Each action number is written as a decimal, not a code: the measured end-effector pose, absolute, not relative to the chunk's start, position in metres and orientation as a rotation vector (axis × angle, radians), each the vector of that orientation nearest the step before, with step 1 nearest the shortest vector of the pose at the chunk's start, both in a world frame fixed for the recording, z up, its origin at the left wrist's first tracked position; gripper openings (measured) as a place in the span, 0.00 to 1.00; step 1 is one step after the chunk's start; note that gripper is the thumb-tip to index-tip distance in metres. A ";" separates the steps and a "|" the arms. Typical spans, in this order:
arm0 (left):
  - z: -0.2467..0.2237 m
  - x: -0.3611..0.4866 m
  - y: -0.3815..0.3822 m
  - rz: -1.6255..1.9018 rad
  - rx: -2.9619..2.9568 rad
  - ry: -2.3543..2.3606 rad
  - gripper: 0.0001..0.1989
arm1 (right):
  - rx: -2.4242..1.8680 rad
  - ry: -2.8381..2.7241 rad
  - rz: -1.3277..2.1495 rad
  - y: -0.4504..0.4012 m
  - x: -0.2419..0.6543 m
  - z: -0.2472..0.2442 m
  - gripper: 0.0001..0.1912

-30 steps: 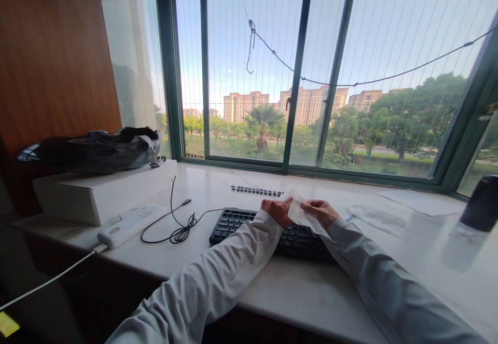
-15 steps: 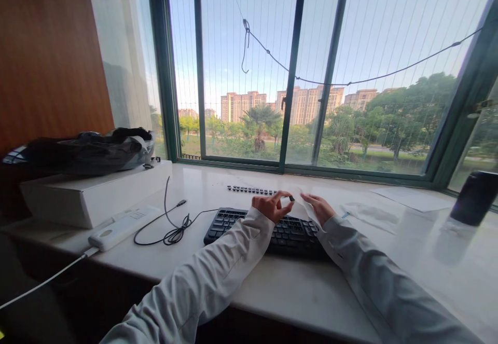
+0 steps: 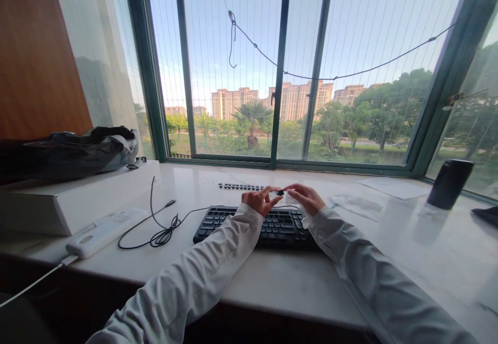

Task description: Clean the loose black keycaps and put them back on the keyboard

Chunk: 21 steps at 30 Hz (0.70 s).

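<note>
While left hand (image 3: 257, 200) pinches 1 keycap (image 3: 280, 192), right hand's (image 3: 307, 198) grip unclear, keyboard (image 3: 277, 228) stretches sideways.

Trees (image 3: 383, 108) and buildings (image 3: 235, 102) are seen through the window (image 3: 282, 27), across which a cord (image 3: 335, 78) is strung. Left of the window, a dark bag (image 3: 70, 152) is laid on a white box (image 3: 109, 191); farther out from the window, a power strip (image 3: 105, 235) is placed. Below the window's right part, paper (image 3: 392, 187) is spread; by its lower right corner, a black object (image 3: 450, 183) is stood.
</note>
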State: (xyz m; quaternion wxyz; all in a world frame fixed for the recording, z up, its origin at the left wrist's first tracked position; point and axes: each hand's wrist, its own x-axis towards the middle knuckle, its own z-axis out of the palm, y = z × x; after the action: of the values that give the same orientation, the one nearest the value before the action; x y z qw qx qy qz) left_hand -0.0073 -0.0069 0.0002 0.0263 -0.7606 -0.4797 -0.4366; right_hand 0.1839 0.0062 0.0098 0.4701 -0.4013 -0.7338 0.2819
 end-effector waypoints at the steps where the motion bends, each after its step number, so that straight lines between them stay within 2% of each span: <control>1: 0.000 -0.008 -0.005 -1.336 -2.369 -1.477 0.20 | -0.974 -1.829 0.618 0.004 0.183 0.011 0.20; 3: 0.000 -0.009 -0.002 -1.329 -2.416 -1.472 0.20 | -0.980 -1.882 0.476 0.001 0.183 0.012 0.21; 6: -0.002 -0.009 0.005 -1.358 -2.509 -1.479 0.20 | -1.027 -1.918 0.323 0.002 0.185 0.010 0.17; 13: -0.009 -0.008 0.018 -1.312 -2.744 -1.533 0.23 | -1.144 -2.070 0.285 0.010 0.194 0.005 0.17; 17: -0.008 -0.011 0.019 -1.091 -2.908 -1.505 0.24 | -1.180 -2.283 0.255 0.014 0.199 0.000 0.19; 21: -0.004 -0.015 0.018 -0.722 -3.014 -1.438 0.20 | -1.211 -2.424 0.291 0.017 0.198 -0.007 0.18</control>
State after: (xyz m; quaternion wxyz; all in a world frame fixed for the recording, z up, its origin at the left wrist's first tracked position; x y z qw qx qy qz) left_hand -0.0148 0.0184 -0.0042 -0.1371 -0.8738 -0.4169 -0.2094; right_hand 0.1982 0.0170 -0.0069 0.2067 -0.4347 -0.8703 0.1045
